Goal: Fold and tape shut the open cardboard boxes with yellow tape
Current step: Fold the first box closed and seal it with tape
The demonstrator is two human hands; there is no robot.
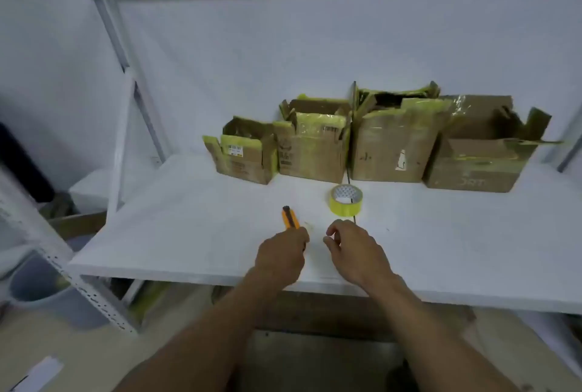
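Several open cardboard boxes with yellow tape scraps stand in a row at the back of the white shelf (189, 234): a small one (244, 155) at the left, then a taller one (311, 146), a third (390, 146) and a wide one (482, 155) at the right. Their flaps stand up. A roll of yellow tape (346, 201) lies in front of them. My left hand (280, 256) grips an orange utility knife (290, 218) whose tip points away from me. My right hand (352, 250) hovers just right of it, below the roll, fingers loosely curled and holding nothing.
White metal shelf posts (126, 139) rise at the left and a beam crosses overhead. A grey bin (41, 291) stands on the floor at the lower left. A dark thin rod (351, 139) runs between the two middle boxes down to the tape roll.
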